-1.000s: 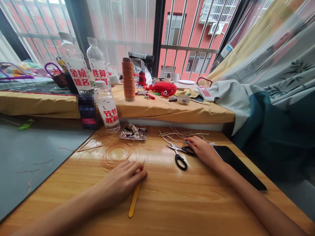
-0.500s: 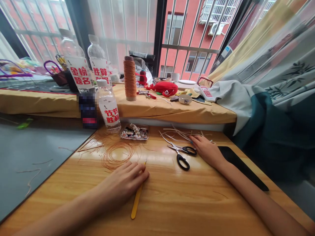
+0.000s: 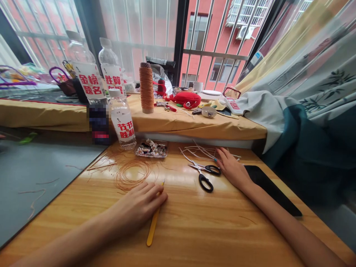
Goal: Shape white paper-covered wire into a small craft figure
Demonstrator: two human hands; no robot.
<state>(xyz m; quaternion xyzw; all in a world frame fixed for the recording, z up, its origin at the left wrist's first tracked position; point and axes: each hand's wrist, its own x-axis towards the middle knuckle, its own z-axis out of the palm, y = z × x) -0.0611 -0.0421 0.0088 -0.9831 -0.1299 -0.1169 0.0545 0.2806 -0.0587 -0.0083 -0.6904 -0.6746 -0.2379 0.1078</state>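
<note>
My left hand (image 3: 141, 202) rests on the wooden table with its fingers closed over a slim yellow tool (image 3: 152, 228) with a pointed silver tip. Just beyond it lies a loose coil of thin orange-brown cord (image 3: 132, 175). On the right, my right hand (image 3: 232, 168) reaches out flat, fingers apart, over the ends of several thin white strips (image 3: 198, 150). A small blue spot shows at its thumb tip; I cannot tell what it is. Scissors (image 3: 205, 178) with black handles lie with blades slightly apart, left of that hand.
A clear tray (image 3: 151, 149) of small beads and a bottle (image 3: 122, 124) stand at the table's back. A dark flat slab (image 3: 271, 189) lies beside my right forearm. On the cloth-covered sill are a cord spool (image 3: 146, 89) and a red pouch (image 3: 187, 99).
My right hand has shifted slightly and its fingers have spread over the white strips. My left hand and the yellow tool stay nearly where they were.
</note>
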